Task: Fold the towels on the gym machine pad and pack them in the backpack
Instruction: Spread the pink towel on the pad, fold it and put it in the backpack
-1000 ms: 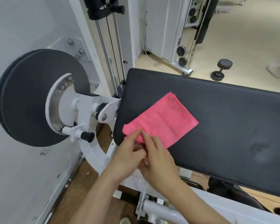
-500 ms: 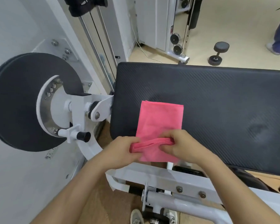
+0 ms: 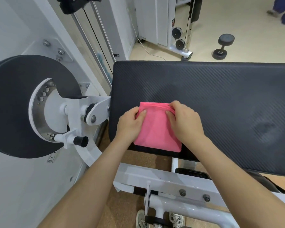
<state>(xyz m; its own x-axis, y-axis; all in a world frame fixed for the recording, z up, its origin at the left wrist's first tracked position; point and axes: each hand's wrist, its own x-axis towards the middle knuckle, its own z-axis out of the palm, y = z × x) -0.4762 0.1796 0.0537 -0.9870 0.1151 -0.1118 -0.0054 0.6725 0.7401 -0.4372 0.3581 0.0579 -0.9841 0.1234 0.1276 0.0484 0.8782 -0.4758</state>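
Fingers point(image 3: 177, 106) of the right hand point(image 3: 185, 124) are curled over the far right corner of the pink towel point(image 3: 156, 132), with the thumb laid flat on top; a pinch grip on the stacked layers. The left hand point(image 3: 130, 125) does the same at the far left corner: thumb on top of the cloth, the other fingers tucked round its edge. Both hands hold the towel and nothing else.

Towel: folded to a small, roughly square packet, several layers showing along the far edge. It lies flat on the black pad point(image 3: 220, 96), at the pad's near left corner. Its near edge reaches over the pad's front rim.

Surroundings: a large black disc point(image 3: 11, 104) on the machine left of the pad, with a black-capped pin point(image 3: 80, 141) below it. White machine frame point(image 3: 163, 180) under the pad. A dumbbell point(image 3: 223, 46) on the floor beyond the pad, well apart from it. Cable pulleys point(image 3: 177, 32) on a second machine behind. Shoes point(image 3: 141, 218) at the bottom edge, partly hidden by the frame.
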